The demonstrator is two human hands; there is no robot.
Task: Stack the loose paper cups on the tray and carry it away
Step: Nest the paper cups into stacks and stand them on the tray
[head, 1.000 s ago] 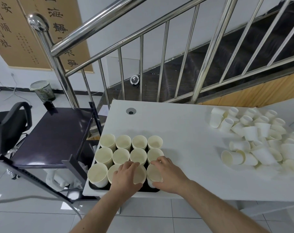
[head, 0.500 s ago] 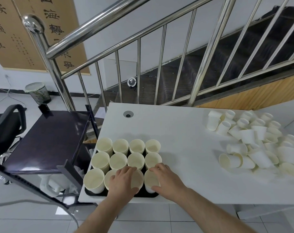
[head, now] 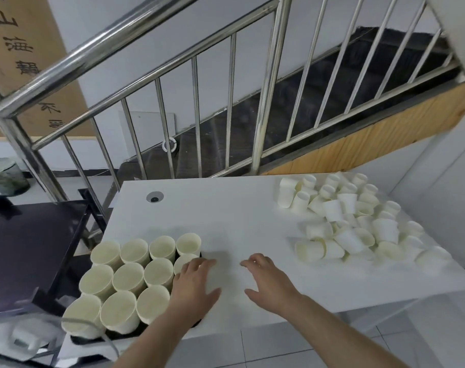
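Palm-down, both the left hand [head: 194,285] and right hand [head: 268,280] hover with fingers [head: 248,262] spread, holding nothing.

The paper cups [head: 130,280] on the tray [head: 93,338] are cream-white, and the tray is black. The loose cups [head: 353,224] are white (some look a little yellow inside). The table [head: 242,216] is plain white. The railing [head: 268,83] is shiny silver. The side cabinet [head: 32,251] is dark, almost black.

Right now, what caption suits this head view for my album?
Both open hands beside a tray of stacked cups, loose cups heaped right.
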